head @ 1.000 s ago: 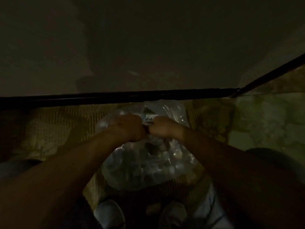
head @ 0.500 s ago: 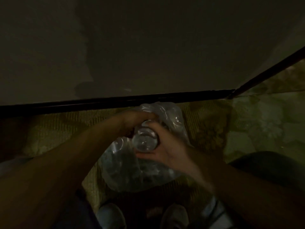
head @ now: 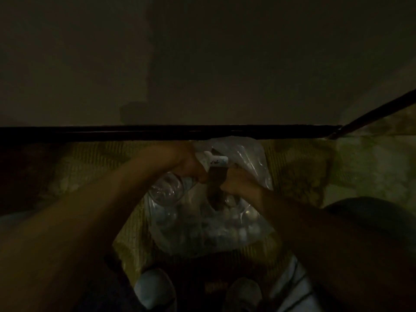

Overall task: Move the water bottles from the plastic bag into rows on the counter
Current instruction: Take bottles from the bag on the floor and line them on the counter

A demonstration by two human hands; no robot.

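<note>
1 water bottle (head: pixel 167 190) is seen out of the heap, lying on its side with its clear round bottom turned toward the camera and its long axis running up and to the right, toward the left hand (head: pixel 188 166). The fingers of that hand are curled and appear to be wrapped round the bottle's upper part, near the white label (head: pixel 215 162) that shows just past the knuckles, though the dim light leaves the exact hold uncertain. The right hand (head: pixel 235 182) is clenched on a fold of the plastic bag (head: pixel 252 156) at its mouth, just beside the left hand, with a dark gap between them. The rest of the bottles (head: pixel 225 228) are packed in the bag below both hands, their pale round ends showing through the film, and the bag rests on a patterned floor covering (head: pixel 94 167). The counter (head: pixel 202 64) lies beyond a dark edge, up and away from the fingers, and no bottle is seen on it. The coming move is judged to be a lift along that same line, away from the body, by the left hand, which is the nearer to the bottle, while the bag is held back by the right.
</note>
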